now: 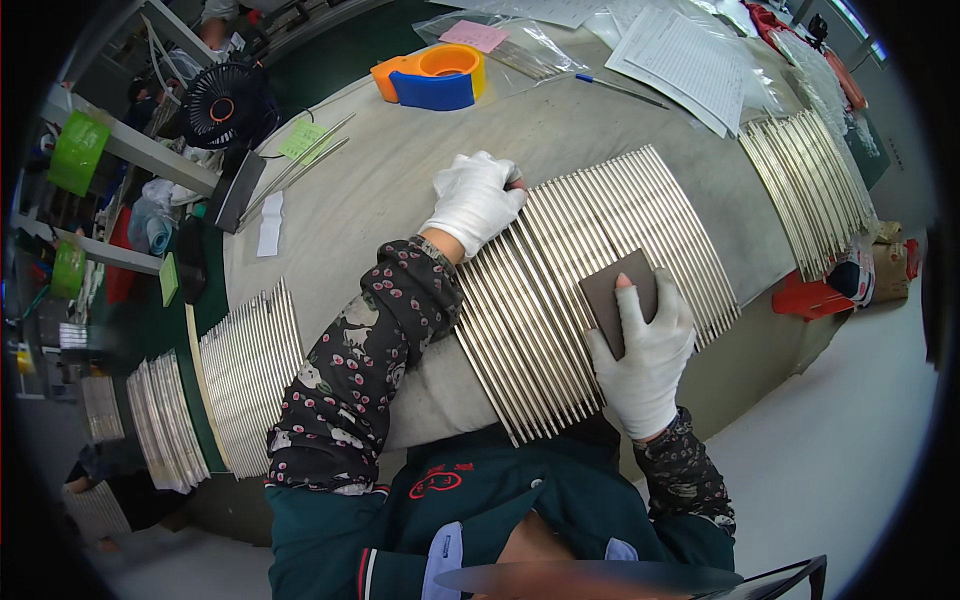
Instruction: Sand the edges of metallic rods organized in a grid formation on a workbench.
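Metal rods (575,245) lie side by side in a row on the grey table (350,210), right in front of the person. Left hand (478,198), white glove: fingers curled at the row's far left edge; can't tell if they're pinching a rod. Right hand (645,365), same glove: grips a dark pad (602,292) over the rods, fingers spread, one bare fingertip on its face. Tape dispenser (432,80) well apart, far side.

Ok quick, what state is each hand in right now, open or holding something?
Left hand: fingers curled at the edge of the metal rods; whether it grips any can't be told.
Right hand: holding a flat dark pad over the rods.
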A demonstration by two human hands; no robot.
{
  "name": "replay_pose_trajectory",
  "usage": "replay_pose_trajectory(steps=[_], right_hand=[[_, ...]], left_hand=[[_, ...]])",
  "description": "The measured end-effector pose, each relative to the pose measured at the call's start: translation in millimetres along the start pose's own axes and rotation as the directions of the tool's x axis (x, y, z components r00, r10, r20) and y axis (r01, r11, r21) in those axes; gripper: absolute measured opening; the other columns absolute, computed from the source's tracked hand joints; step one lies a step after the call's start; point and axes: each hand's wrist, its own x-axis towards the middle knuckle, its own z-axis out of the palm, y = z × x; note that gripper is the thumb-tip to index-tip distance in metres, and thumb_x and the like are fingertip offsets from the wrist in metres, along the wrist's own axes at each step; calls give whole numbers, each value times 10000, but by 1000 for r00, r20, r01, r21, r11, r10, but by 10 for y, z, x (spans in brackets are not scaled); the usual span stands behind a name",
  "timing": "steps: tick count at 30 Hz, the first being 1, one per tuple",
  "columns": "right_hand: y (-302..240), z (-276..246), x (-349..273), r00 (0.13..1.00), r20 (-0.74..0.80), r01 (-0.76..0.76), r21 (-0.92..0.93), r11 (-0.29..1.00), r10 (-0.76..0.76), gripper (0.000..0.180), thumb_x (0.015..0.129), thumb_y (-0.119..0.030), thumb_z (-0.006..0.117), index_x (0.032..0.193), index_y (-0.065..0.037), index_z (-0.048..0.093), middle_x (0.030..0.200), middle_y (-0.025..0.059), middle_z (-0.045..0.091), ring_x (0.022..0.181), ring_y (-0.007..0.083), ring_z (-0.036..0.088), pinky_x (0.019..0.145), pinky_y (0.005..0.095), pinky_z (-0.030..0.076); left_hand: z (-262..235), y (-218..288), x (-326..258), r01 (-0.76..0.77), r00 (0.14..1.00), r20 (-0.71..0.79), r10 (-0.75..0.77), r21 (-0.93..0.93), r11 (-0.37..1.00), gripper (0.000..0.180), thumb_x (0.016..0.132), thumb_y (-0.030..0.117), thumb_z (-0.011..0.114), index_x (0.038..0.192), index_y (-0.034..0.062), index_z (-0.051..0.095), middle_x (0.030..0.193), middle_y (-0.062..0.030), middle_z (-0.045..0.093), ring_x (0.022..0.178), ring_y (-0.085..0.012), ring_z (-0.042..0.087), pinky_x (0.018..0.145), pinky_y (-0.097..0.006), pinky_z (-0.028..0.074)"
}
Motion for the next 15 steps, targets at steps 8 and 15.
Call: replay_pose_trajectory(steps=[8,15], right_hand=[[-9,6,8,999,-29,24,-25,999,-25,635,661,-272,772,1234,-140,533,1306,221,389,1097,365,438,844,441,388],[-8,12,5,998,-52,27,-3,1000,-27,618,663,-263,763,1224,-136,540,1300,219,395,1094,363,438,852,441,387]], left_hand=[[12,60,25,27,1000,-7,-26,98,995,203,792,299,597,864,135,693,949,-107,628,958,-312,559,800,-429,458],[20,-40,74,38,999,-34,-38,-9,999,243,791,327,593,888,134,703,965,-116,638,965,-319,569,819,-424,463]])
